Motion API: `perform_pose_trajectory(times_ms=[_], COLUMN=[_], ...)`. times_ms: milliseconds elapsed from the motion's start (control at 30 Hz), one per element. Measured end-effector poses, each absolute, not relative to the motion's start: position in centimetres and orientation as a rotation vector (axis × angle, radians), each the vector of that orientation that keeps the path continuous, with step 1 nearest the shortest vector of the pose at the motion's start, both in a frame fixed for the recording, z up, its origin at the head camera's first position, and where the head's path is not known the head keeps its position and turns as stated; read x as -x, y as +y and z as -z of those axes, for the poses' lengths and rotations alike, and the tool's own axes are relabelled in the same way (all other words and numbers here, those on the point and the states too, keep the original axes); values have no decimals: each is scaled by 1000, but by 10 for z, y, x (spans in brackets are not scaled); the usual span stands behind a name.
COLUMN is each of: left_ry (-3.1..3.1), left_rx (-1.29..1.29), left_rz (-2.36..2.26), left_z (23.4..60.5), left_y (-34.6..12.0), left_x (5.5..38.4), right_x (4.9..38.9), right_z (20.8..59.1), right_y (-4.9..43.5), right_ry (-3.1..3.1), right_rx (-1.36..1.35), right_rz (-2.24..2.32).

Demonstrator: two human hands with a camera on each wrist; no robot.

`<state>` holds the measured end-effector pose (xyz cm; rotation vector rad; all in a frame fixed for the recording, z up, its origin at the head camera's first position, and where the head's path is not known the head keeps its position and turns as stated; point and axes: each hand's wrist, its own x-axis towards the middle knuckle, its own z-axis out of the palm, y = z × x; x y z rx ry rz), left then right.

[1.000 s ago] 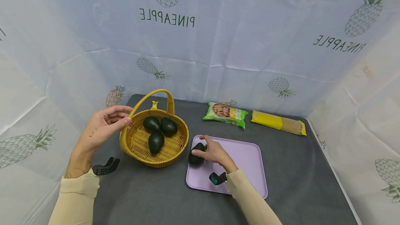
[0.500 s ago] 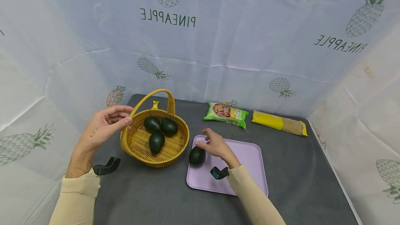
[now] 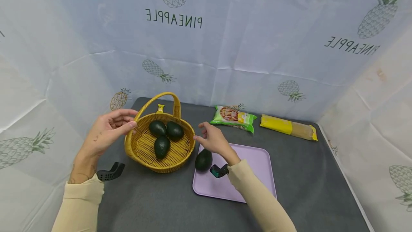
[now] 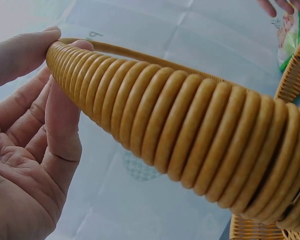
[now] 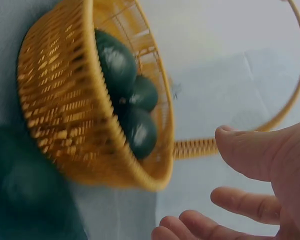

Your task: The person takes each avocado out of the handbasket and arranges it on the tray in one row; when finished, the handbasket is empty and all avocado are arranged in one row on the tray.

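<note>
Left grip pinching the handle of the yellow woven basket; right grip empty, its fingers apart, with the lone avocado below it, on the wrist side, on the lavender tray — dark green, pear-shaped, faintly glossy. Three more avocados lie in the basket, between the two grips. Each avocado should prove fairly heavy, smooth and easily bruised — best cupped round its broad end; the basket, likely light and springy, suits a hold on the handle
</note>
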<state>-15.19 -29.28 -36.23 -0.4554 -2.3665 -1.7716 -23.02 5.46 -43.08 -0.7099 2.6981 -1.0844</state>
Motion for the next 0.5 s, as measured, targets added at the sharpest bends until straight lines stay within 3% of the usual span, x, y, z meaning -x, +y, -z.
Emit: perform_pose_trajectory(times_ms=[500], left_ry=[-2344], left_rx=[461], left_rz=[1796], left_z=[363], left_y=[-293], left_x=[153], right_x=[239], right_z=[414], right_y=[-12], right_ry=[2606], right_rx=[1024], right_rz=[787])
